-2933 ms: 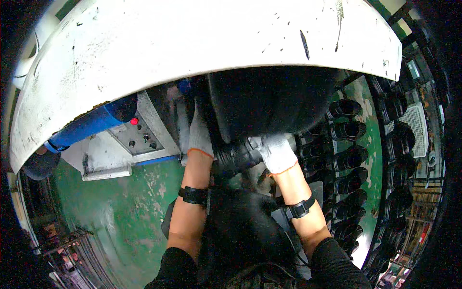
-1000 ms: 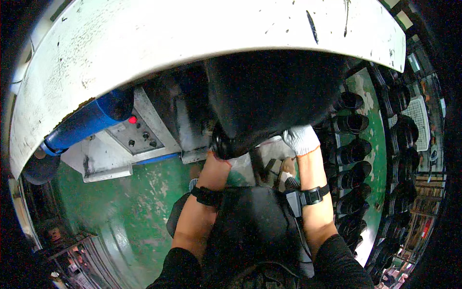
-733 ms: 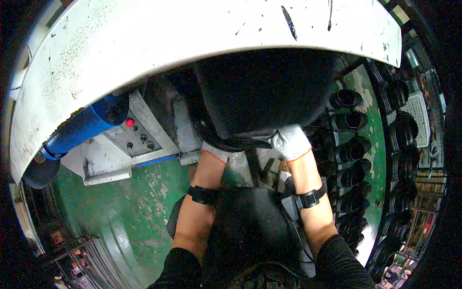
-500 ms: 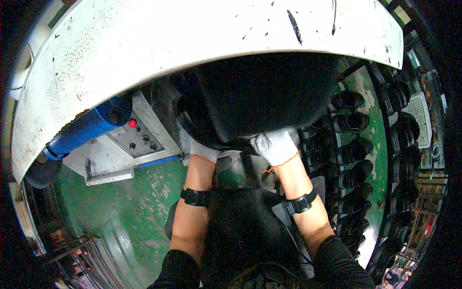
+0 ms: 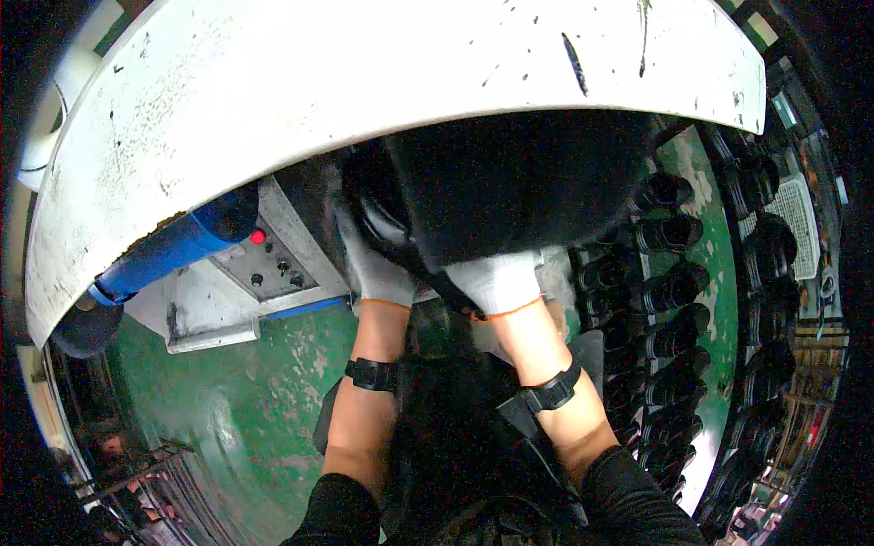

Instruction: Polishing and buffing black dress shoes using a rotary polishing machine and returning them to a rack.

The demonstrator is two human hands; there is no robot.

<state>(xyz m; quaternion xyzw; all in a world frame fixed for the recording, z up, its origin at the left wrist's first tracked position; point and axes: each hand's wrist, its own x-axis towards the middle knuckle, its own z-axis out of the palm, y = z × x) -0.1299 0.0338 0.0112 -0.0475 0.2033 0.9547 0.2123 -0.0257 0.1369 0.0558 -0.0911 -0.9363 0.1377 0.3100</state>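
Both my hands wear white knit gloves with orange cuffs. They hold a black shoe (image 5: 381,217), seen partly and in deep shadow, against a broad dark roller (image 5: 519,182) with a fuzzy surface. My left hand (image 5: 375,271) wraps the shoe's left and near side, its fingers mostly behind it. Close to the roller's lower edge, my right hand (image 5: 499,280) is closed at the shoe's near end, with its fingertips hidden. Over the roller curves a white hood (image 5: 428,64) spotted with black marks.
Left of the roller are a blue cylinder (image 5: 173,250) and a grey control panel (image 5: 278,264) with a red button (image 5: 258,237). Racks of black shoes (image 5: 674,282) stand close on my right, with a white plastic basket (image 5: 797,227) beyond. The green floor (image 5: 218,391) is worn.
The shoe has turned at the roller, and more of its shiny side shows. My right hand has shifted left and slightly nearer. My left hand now reaches along the shoe's side.
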